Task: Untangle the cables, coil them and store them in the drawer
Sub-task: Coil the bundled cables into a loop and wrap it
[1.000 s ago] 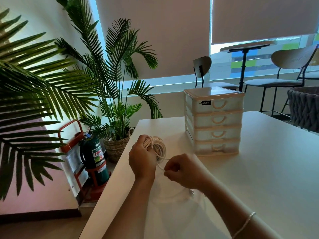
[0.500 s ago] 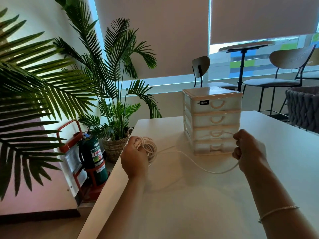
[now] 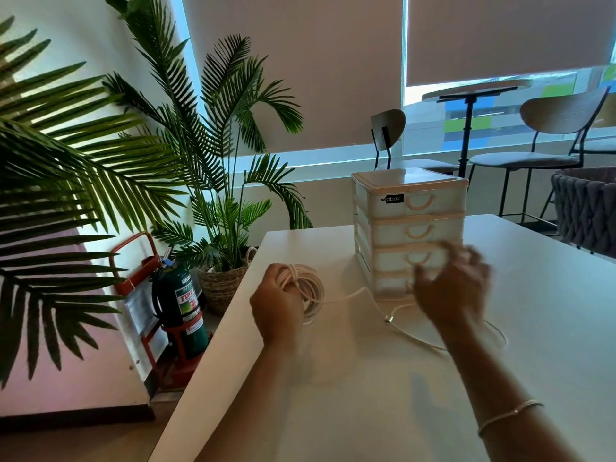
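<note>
At the far left, off the table, a green fire extinguisher (image 3: 180, 306) stands in a red stand on the floor, and just right of it a woven basket (image 3: 224, 284) holds a potted palm (image 3: 220, 135); what else the basket holds cannot be seen. The white table (image 3: 366, 411) begins right of these, its left edge running diagonally from the far corner near the basket toward the bottom of the view. Close to that edge the left hand (image 3: 277, 307) grips a coil of white cable (image 3: 308, 290), fingers curled round the loops, with the coil held just above or on the tabletop; which one cannot be told. From the coil a loose length of cable (image 3: 350, 296) runs right across the table, past a small metal-tipped end (image 3: 387, 319) and in a wide curve under the right forearm. Behind it stands a four-drawer plastic organiser (image 3: 408, 228), all drawers closed; their frosted fronts show nothing clear inside. The right hand (image 3: 455, 288) is blurred in front of the lower drawers, fingers spread and bent, and whether it holds the cable cannot be told. Half a second ago that hand held the cable taut out to the right; now the cable lies slack on the table and the hand has come in toward the organiser, while the left hand stays on the coil. Right of the organiser the tabletop is open surface out to its far right edge, beyond which are a dark woven basket (image 3: 586, 208) and chairs (image 3: 546, 135).
</note>
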The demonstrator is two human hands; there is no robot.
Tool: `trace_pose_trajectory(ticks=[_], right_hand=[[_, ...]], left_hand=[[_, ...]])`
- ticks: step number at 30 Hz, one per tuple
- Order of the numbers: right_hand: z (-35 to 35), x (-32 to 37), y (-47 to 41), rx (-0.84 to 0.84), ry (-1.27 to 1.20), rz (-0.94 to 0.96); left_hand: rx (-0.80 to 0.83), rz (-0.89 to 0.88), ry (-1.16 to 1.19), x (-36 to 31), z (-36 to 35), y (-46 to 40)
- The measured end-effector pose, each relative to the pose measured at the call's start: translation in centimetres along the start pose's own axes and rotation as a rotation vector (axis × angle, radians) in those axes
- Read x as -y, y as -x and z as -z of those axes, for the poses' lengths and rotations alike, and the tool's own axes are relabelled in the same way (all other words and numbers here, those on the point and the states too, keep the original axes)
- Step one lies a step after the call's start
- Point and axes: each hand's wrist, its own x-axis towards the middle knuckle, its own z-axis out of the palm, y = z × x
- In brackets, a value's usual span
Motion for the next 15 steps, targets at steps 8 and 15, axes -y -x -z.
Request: trace_pose_trajectory(ticks=[8, 15], right_hand=[[-1.9, 3.6, 4.4, 0.673, 0.152, 0.468], [0.0, 4.3, 3.8, 0.687, -0.217, 0.463]], left_hand=[[0.053, 0.084, 0.033, -0.6, -0.5, 0.5], [0.107, -0.034, -0.083, 0.4, -0.6, 0.6]])
